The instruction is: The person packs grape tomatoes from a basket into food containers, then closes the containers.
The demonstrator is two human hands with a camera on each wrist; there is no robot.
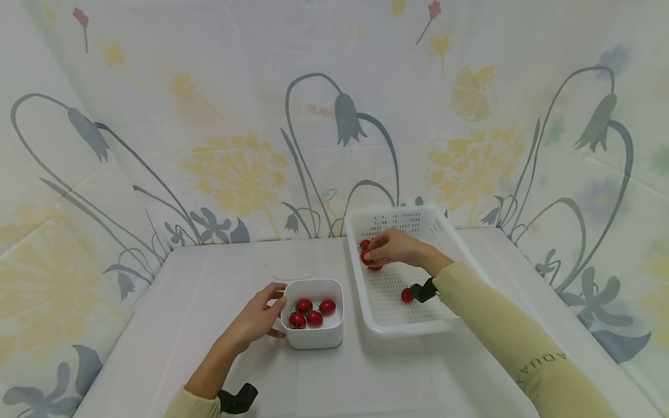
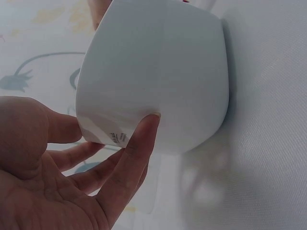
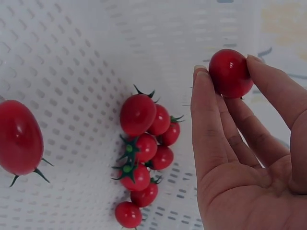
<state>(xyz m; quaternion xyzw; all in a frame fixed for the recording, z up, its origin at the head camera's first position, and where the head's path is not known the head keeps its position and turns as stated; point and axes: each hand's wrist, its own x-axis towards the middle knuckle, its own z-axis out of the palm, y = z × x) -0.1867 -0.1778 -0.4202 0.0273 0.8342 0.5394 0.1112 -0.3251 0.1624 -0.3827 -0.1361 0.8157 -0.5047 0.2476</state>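
My right hand (image 1: 394, 247) pinches a red cherry tomato (image 3: 230, 73) between thumb and fingertips. It is held over the left part of a white perforated basket (image 1: 373, 316). Below it lies a cluster of cherry tomatoes (image 3: 137, 115), some with green stems. One single tomato (image 1: 406, 295) lies apart on the basket floor. On the left, my left hand (image 1: 259, 316) grips the side of a small white container (image 1: 315, 338), its thumb near the rim and its fingers spread round the wall. Several tomatoes (image 1: 315, 317) sit inside that container.
A white cloth covers the table (image 1: 219, 273). The basket stands right of the small container, with a narrow gap between them. Behind rises a curtain (image 1: 235, 69) printed with flowers. Black wrist mounts (image 1: 237, 399) show on both arms.
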